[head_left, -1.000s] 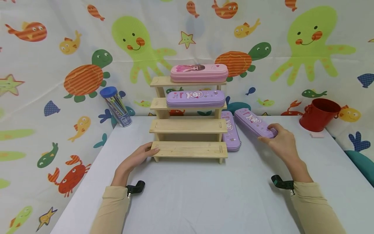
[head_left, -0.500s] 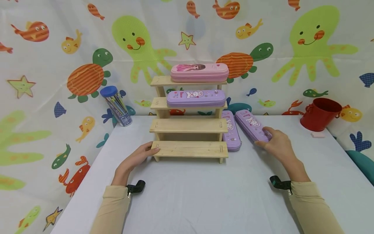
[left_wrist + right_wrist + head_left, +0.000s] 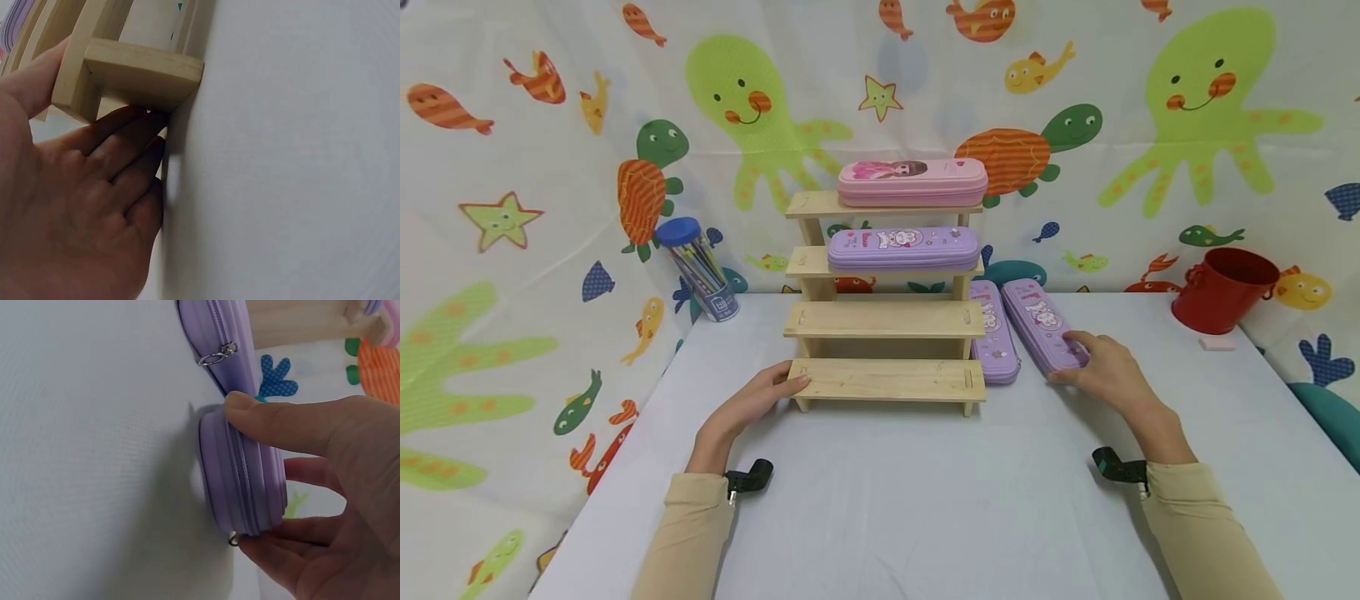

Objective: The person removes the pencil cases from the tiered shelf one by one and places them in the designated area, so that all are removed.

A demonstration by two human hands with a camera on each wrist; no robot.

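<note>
The right hand point(image 3: 1112, 375) grips the near end of a purple pencil case point(image 3: 1037, 318), thumb on one side and fingers on the other. This case lies right of the tabletop's point(image 3: 887, 508) middle, its far end close to the far edge; I cannot tell whether its underside touches the tabletop. Just to its left lies a second purple case point(image 3: 997, 346), partly hidden by the rack; the two are close at their far ends and spread apart toward the near edge. The left hand point(image 3: 752, 404) grasps the left end of the lowest shelf of the wooden rack point(image 3: 887, 379), thumb over the top, fingers against the end leg. The rack has four steps: a pink case point(image 3: 917, 185) rests on the top one and a third purple case point(image 3: 904, 249) on the next, while the lower two are bare. At the far left corner stands a blue-lidded jar point(image 3: 707, 279) of pencils; near the far right corner are a red bucket point(image 3: 1223, 292) and a small pink block point(image 3: 1216, 342).
</note>
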